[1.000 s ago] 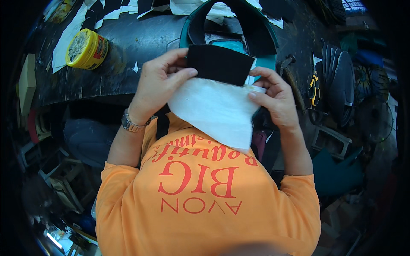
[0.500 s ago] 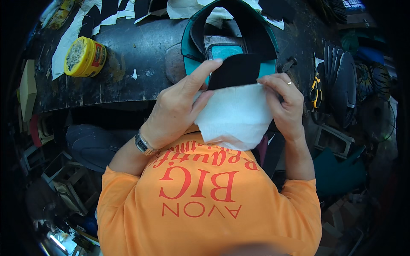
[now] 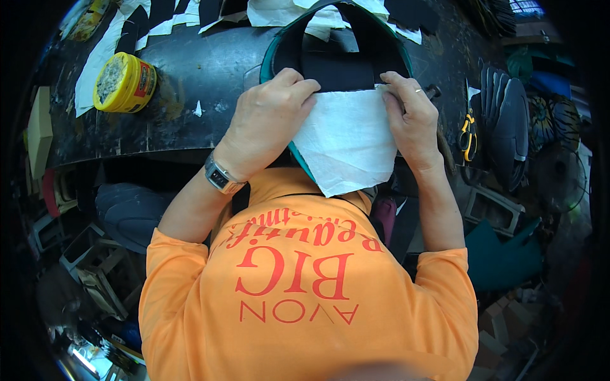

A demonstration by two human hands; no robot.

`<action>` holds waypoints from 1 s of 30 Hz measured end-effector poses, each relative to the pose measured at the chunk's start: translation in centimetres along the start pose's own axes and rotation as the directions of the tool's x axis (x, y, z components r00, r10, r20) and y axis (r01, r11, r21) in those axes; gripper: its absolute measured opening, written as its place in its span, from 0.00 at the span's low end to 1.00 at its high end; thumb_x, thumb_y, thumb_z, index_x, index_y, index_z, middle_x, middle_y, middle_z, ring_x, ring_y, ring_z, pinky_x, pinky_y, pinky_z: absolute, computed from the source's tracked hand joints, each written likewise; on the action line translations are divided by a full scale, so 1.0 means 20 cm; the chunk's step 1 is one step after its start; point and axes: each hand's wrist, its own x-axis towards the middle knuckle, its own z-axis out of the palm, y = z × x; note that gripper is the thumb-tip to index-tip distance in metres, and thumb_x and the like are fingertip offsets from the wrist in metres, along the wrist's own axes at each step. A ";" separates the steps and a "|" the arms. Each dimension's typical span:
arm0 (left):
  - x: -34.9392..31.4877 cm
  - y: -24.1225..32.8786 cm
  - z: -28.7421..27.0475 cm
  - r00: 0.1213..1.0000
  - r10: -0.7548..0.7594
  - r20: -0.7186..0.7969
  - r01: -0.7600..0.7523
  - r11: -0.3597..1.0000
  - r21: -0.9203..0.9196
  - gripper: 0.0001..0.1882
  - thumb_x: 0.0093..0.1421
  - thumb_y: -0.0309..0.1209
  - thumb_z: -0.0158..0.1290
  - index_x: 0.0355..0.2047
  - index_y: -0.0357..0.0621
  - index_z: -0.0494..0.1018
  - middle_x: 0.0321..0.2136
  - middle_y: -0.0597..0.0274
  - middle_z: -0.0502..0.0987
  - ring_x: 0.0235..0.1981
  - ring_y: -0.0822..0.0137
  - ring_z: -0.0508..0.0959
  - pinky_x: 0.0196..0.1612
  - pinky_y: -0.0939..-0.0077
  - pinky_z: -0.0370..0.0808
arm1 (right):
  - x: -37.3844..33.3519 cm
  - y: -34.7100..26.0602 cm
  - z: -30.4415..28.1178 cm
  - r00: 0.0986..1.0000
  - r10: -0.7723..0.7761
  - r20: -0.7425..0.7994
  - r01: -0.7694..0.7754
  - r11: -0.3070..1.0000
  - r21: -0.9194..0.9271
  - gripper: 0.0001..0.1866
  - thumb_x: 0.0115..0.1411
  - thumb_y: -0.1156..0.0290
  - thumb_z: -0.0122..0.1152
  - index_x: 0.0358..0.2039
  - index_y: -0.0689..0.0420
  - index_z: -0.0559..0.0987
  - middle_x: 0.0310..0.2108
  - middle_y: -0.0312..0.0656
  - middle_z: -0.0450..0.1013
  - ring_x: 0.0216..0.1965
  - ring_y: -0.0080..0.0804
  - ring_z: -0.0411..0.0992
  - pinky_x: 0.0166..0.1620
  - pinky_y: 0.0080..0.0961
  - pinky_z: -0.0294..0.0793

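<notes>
In the head view, a white sheet (image 3: 349, 143) hangs at the near edge of a dark, scuffed worktable (image 3: 197, 82), and everything else lies around it. The left hand (image 3: 274, 117) pinches the sheet's upper left corner and the right hand (image 3: 410, 117) pinches its upper right corner. A black piece (image 3: 337, 68) meets the sheet's top edge; whether the fingers grip that too, I cannot tell. Just beyond the sheet stands a teal-edged ring with a black inner wall (image 3: 381, 47).

Well left of the sheet, a yellow tub (image 3: 127, 82) lies tilted on the tabletop, marked with pale and brownish stains. Farther beyond the sheet, white scraps (image 3: 279, 13) spread along the table. To its right are yellow-and-black-handled pliers (image 3: 469, 138), then a stack of dark curved panels (image 3: 511, 120) and a fan (image 3: 559, 181).

Lower right of the sheet, off the table, are a grey stool (image 3: 492, 209) and teal material (image 3: 505, 257); lower left, rounded dark pieces (image 3: 130, 213) and a wooden frame (image 3: 105, 286) stand in dim surroundings.
</notes>
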 end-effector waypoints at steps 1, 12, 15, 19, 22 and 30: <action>-0.01 -0.01 0.00 1.000 -0.009 -0.002 0.009 1.000 -0.014 0.08 0.61 0.26 0.57 0.41 0.41 0.79 0.35 0.57 0.78 0.34 0.55 0.82 0.38 0.66 0.81 | -0.01 0.00 0.00 0.999 0.005 -0.033 -0.004 1.000 0.023 0.14 0.60 0.84 0.59 0.46 0.60 0.80 0.39 0.47 0.79 0.40 0.43 0.81 0.43 0.32 0.81; -0.03 -0.06 0.04 0.989 -0.044 -0.140 0.029 0.994 -0.107 0.09 0.60 0.25 0.60 0.41 0.41 0.79 0.35 0.56 0.81 0.33 0.57 0.83 0.37 0.69 0.81 | -0.05 0.04 0.06 0.990 0.044 -0.133 -0.034 0.997 0.076 0.15 0.58 0.81 0.64 0.47 0.60 0.80 0.43 0.49 0.80 0.41 0.43 0.82 0.45 0.31 0.81; -0.03 -0.07 0.04 0.989 -0.071 -0.129 0.059 0.994 -0.096 0.09 0.60 0.26 0.61 0.42 0.42 0.79 0.35 0.57 0.81 0.33 0.57 0.84 0.37 0.69 0.81 | -0.05 0.05 0.07 0.990 0.072 -0.125 -0.064 0.996 0.067 0.16 0.57 0.80 0.65 0.47 0.61 0.79 0.43 0.50 0.80 0.42 0.43 0.82 0.45 0.32 0.81; -0.04 -0.08 0.04 0.990 -0.092 -0.111 0.081 0.992 -0.099 0.12 0.59 0.27 0.63 0.43 0.42 0.80 0.36 0.56 0.82 0.35 0.60 0.84 0.37 0.72 0.81 | -0.05 0.05 0.08 0.988 0.096 -0.118 -0.092 0.995 0.042 0.17 0.57 0.79 0.65 0.48 0.60 0.79 0.44 0.49 0.80 0.43 0.44 0.81 0.46 0.32 0.81; -0.05 -0.08 0.04 0.990 -0.105 -0.098 0.095 0.990 -0.107 0.13 0.59 0.27 0.63 0.44 0.41 0.80 0.37 0.56 0.83 0.36 0.61 0.85 0.39 0.73 0.81 | -0.06 0.05 0.08 0.987 0.110 -0.115 -0.106 0.993 0.044 0.17 0.57 0.79 0.65 0.48 0.60 0.79 0.44 0.49 0.80 0.43 0.45 0.81 0.47 0.32 0.80; -0.04 -0.10 0.06 0.979 -0.129 -0.159 0.106 0.983 -0.147 0.16 0.59 0.28 0.64 0.48 0.44 0.79 0.35 0.56 0.84 0.31 0.66 0.84 0.34 0.77 0.80 | -0.07 0.05 0.11 0.983 0.090 -0.158 -0.089 0.996 0.012 0.17 0.57 0.79 0.65 0.48 0.57 0.79 0.42 0.47 0.80 0.41 0.44 0.81 0.45 0.32 0.80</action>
